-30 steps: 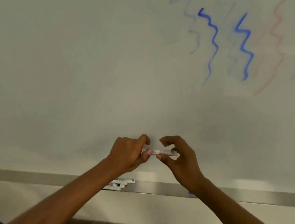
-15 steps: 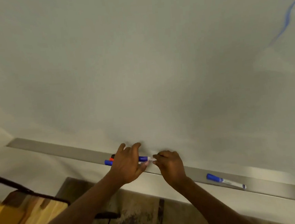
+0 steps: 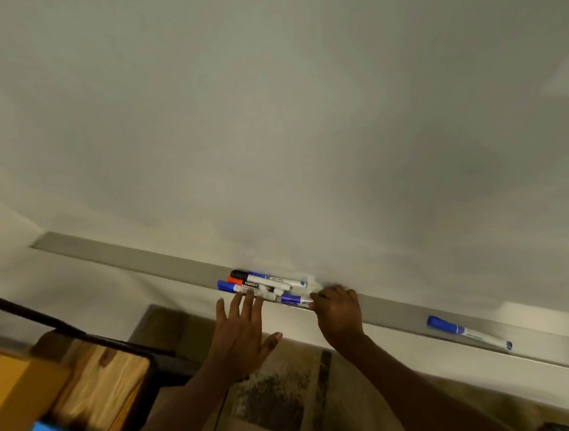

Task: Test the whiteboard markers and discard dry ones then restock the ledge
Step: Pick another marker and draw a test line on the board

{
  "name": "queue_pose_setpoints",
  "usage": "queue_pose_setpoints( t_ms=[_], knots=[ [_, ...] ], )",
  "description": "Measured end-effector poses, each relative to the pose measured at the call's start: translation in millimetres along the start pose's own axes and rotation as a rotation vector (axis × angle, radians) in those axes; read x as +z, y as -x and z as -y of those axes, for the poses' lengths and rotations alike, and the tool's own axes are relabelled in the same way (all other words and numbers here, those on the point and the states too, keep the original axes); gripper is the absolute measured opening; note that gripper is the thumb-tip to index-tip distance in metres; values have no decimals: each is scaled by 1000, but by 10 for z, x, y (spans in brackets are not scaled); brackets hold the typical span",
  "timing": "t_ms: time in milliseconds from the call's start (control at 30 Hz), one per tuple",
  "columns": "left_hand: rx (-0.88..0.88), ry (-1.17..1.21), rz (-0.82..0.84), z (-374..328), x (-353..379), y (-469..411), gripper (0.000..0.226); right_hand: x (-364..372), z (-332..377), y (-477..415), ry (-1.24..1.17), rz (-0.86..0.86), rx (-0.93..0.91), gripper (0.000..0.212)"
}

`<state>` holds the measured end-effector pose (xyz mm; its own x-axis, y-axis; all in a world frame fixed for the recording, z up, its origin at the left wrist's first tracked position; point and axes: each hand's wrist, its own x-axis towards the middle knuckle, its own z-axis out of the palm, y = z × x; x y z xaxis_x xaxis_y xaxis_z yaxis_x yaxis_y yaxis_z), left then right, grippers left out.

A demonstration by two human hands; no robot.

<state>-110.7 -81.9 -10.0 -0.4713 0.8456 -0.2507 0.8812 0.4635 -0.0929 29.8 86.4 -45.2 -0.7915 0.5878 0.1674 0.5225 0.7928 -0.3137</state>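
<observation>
Cluster of white-barrelled whiteboard markers gathered on the grey metal ledge
The cluster lies just beyond the left hand's straight, splayed fingertips, which appear to touch its near edge. The right hand's fingers curl round the tail of the nearest blue-capped marker. Light, rigid and smooth, these markers would likely roll, so a pinch at mid-barrel seems the safest hold.

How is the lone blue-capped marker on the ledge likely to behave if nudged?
The lone blue-capped marker looks round and smooth, so it would probably roll on the metal ledge. Its white end lies near the front edge, so a nudge might send it off. Slim and plastic-looking, it is likely stiff and light.
</observation>
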Motion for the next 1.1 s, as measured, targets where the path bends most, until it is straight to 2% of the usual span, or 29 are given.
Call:
queue_pose_setpoints(
  t_ms=[300, 467, 633, 767, 967, 1100],
  knots=[
    [140, -27, 19, -155, 17, -24, 80, -124, -123, 83, 31, -43, -106, 20],
    [267, -61, -10, -239, 18, -41, 74, -332, -426, 323, 9, -188, 22, 12],
    [332, -68, -17, -326, 52, -50, 70, -636, -814, 626, 109, -195, 167, 20],
    [379, -63, -66, -450, 89, -50, 69, -850, -1053, 759, 257, -121, 271, 29],
    [448, -34, -178, -707, 21, -59, 67, -1011, -1300, 891, 360, 120, 468, 11],
    [485, -39, -192, -868, 5, -97, 63, -1081, -1344, 919, 416, 235, 516, 14]
  ],
)
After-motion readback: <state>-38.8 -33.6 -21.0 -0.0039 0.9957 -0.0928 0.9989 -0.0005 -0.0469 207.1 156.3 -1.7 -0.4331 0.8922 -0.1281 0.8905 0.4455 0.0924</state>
